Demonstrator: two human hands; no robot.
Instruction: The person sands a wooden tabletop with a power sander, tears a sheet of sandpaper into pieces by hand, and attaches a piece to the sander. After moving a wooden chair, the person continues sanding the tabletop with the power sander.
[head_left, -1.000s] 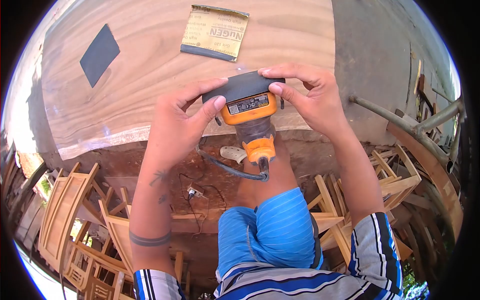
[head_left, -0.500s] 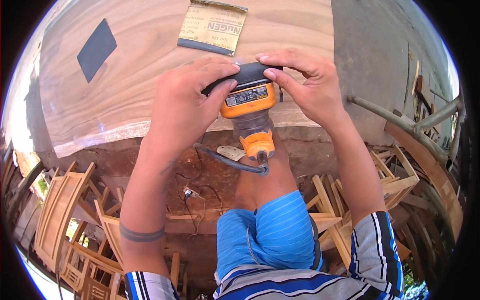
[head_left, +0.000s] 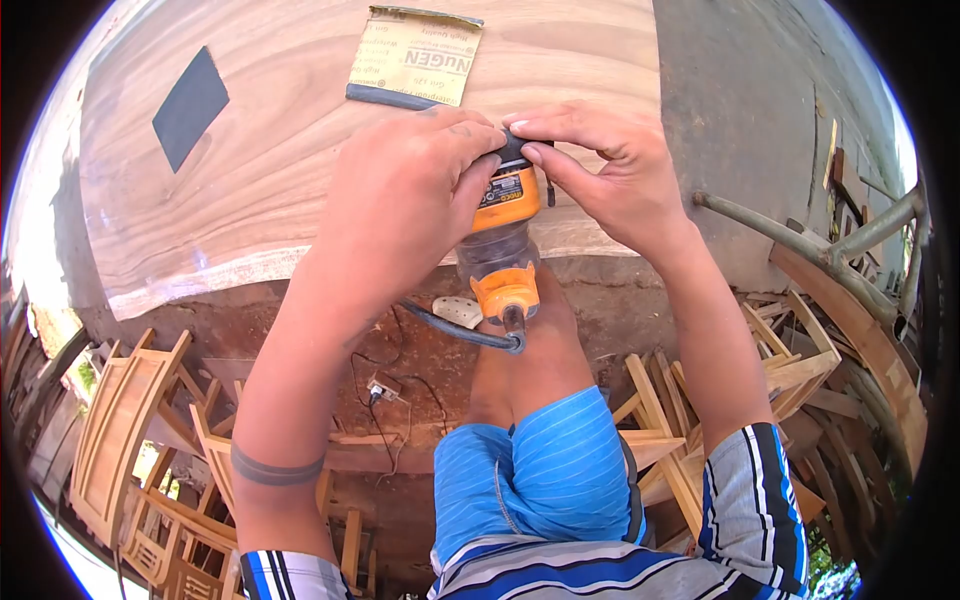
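An orange and black electric sander [head_left: 504, 212] rests upside down on the near edge of the wooden board, its cord end pointing towards my lap. Over its pad lies a black sheet of sandpaper [head_left: 514, 148], mostly covered by my fingers. My left hand [head_left: 415, 180] pinches the sheet between thumb and fingers, hiding the sander's left side. Close beside it, my right hand [head_left: 612, 175] pinches the sheet's right part, thumb and forefinger closed on it. The two sets of fingertips almost touch.
Further back on the board [head_left: 290, 130] lie a yellow-backed sandpaper sheet [head_left: 415, 62] and a dark cut piece of sandpaper [head_left: 191, 110]. A metal pipe frame [head_left: 780, 236] stands at right. Wooden chair frames [head_left: 125, 430] crowd the lower left; a power socket [head_left: 382, 386] lies on the ground.
My left hand has slid right along the sandpaper, closer to my right hand, and now covers more of the sander. The right hand has barely moved.
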